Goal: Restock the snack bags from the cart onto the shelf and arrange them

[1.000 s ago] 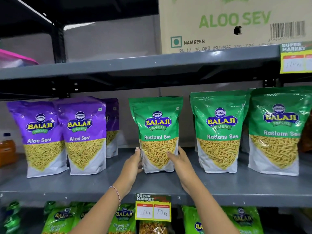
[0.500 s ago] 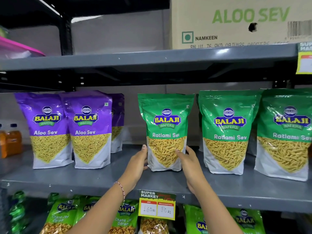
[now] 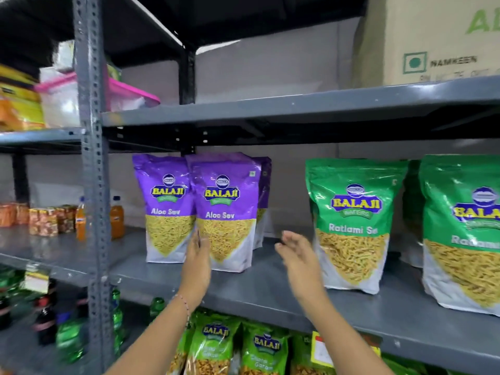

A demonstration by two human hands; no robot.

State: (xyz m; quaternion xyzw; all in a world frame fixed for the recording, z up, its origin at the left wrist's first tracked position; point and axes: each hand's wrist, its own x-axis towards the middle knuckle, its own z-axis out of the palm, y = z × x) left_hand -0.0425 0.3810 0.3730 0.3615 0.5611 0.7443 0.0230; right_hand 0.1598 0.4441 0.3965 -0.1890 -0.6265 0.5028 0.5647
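Two purple Aloo Sev bags stand side by side on the grey shelf (image 3: pixel 270 290), the left one (image 3: pixel 166 209) and the right one (image 3: pixel 227 212), with a third purple bag (image 3: pixel 263 185) behind them. My left hand (image 3: pixel 196 262) touches the lower left edge of the right purple bag, fingers extended. My right hand (image 3: pixel 297 255) hovers open and blurred in the gap between the purple bags and a green Ratlami Sev bag (image 3: pixel 351 226). Another green bag (image 3: pixel 462 228) stands at the far right.
A grey perforated upright post (image 3: pixel 92 169) stands at the left. Juice bottles (image 3: pixel 116 217) and small boxes (image 3: pixel 44 220) sit on the neighbouring shelf. A cardboard carton (image 3: pixel 433 39) rests on the shelf above. Green Chana bags (image 3: pixel 216 345) fill the shelf below, by a price tag (image 3: pixel 322 350).
Both hands have let go of the green Ratlami Sev bag and moved left; my left hand now touches a purple Aloo Sev bag. The view has swung left.
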